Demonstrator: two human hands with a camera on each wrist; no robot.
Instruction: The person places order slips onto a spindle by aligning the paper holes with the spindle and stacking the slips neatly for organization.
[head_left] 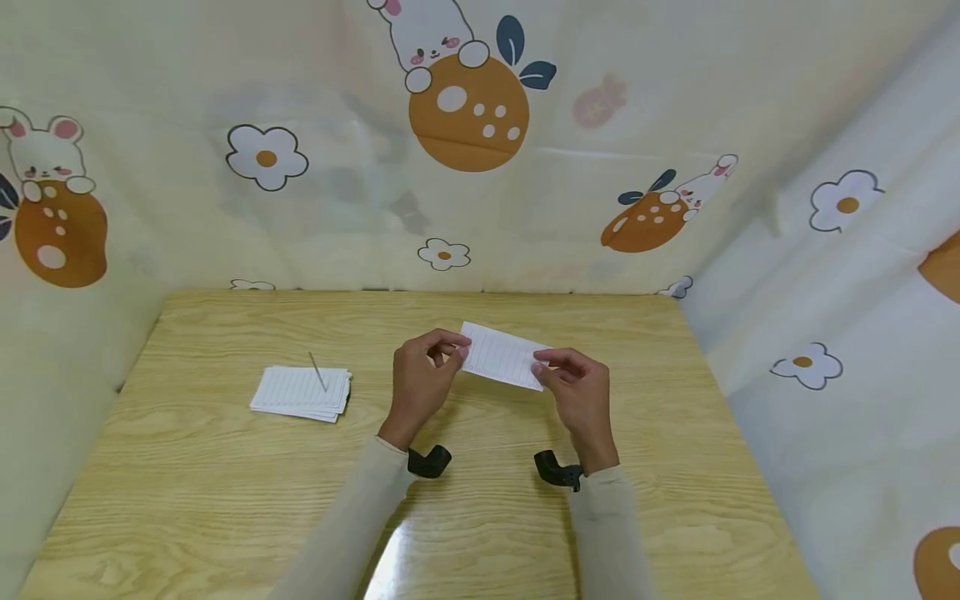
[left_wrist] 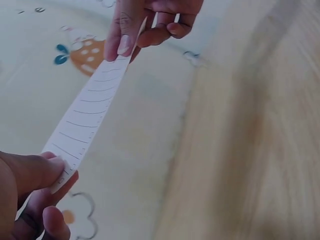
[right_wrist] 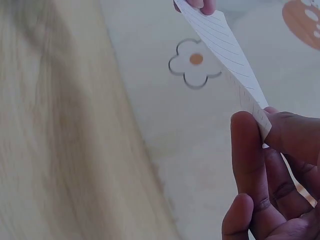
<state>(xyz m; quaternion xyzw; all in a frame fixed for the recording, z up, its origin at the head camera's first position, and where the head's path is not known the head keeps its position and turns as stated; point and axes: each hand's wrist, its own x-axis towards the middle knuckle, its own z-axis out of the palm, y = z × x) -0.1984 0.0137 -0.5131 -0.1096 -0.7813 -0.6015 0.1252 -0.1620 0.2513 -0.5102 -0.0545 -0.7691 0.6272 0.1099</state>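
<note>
A white lined paper slip (head_left: 501, 358) is held up above the far half of the table, tilted a little down to the right. My left hand (head_left: 423, 377) pinches its left end between thumb and fingers. At the other end, my right hand (head_left: 587, 396) pinches it the same way. Printed lines cross the slip (left_wrist: 90, 107) in the left wrist view. Seen from the right wrist, the slip (right_wrist: 225, 47) shows a narrow lined strip along its near edge; whether this is a fold or a second sheet I cannot tell.
To the left on the wooden table (head_left: 187, 492) lies a stack of similar lined slips (head_left: 288, 389), with a thin grey stick (head_left: 318, 372) on it. A curtain with bunny and flower prints (head_left: 337, 217) hangs behind the table and along both sides.
</note>
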